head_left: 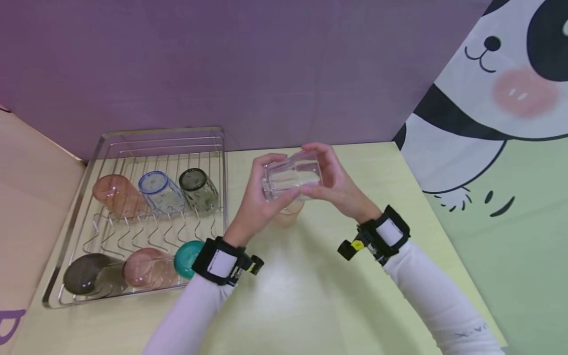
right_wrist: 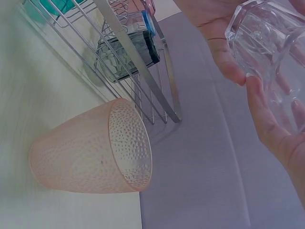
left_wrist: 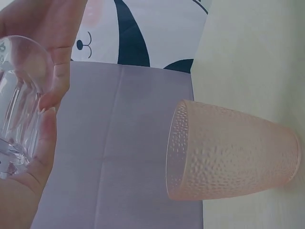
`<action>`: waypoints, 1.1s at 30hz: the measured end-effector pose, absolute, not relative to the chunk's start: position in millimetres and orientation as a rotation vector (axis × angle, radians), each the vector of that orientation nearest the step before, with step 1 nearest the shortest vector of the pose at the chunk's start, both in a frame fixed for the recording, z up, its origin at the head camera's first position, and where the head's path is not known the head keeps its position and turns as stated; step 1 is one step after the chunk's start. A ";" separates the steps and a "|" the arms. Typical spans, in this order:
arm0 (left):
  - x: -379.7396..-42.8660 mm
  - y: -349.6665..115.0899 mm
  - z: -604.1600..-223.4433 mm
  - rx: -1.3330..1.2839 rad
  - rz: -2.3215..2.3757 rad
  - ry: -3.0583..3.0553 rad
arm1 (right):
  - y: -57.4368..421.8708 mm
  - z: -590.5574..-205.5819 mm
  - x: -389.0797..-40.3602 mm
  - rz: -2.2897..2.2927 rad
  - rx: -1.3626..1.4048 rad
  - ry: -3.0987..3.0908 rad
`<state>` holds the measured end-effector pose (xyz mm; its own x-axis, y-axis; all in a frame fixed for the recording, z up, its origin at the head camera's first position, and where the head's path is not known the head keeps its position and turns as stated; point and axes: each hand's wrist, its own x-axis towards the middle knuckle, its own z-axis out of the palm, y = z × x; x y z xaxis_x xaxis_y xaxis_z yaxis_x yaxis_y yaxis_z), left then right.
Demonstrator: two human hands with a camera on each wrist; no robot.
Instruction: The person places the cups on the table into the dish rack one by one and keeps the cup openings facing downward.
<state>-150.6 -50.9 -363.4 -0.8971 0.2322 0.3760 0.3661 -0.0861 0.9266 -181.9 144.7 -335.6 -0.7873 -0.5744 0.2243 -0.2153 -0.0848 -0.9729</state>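
Both hands hold a clear drinking glass tilted on its side above the table. My left hand grips its thick-bottomed end, thumb along the near side. My right hand holds the rim end, with the thumb in front and the fingers behind. In the left wrist view the clear glass is partly cut off by the frame edge. Below the hands, a pale pink textured tumbler stands upright on the table; the hands and glass partly hide it in the head view.
At the left, a metal wire rack carries several glasses, among them an orange one, a blue-rimmed one, a dark green one and a teal one. A purple wall rises along the table's back edge.
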 end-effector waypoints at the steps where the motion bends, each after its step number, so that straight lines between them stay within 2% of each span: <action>1: -150.7 -51.3 -363.1 -0.687 -2.146 -2.044 | 144.4 -335.4 -182.2 -1.946 -0.866 1.928; 25: -150.4 -74.7 -349.0 -0.755 -2.244 -2.077 | 146.3 -333.4 -185.5 -1.851 -0.922 1.963; 33: -149.7 -85.6 -352.0 -0.706 -2.224 -2.122 | 154.9 -337.7 -187.3 -1.772 -0.952 2.043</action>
<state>-149.7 -85.6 -352.0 -0.8998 0.3097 0.3073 0.2924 -0.0947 0.9516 -187.3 154.9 -337.7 -0.7462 -0.6321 0.2092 -0.2966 0.0342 -0.9544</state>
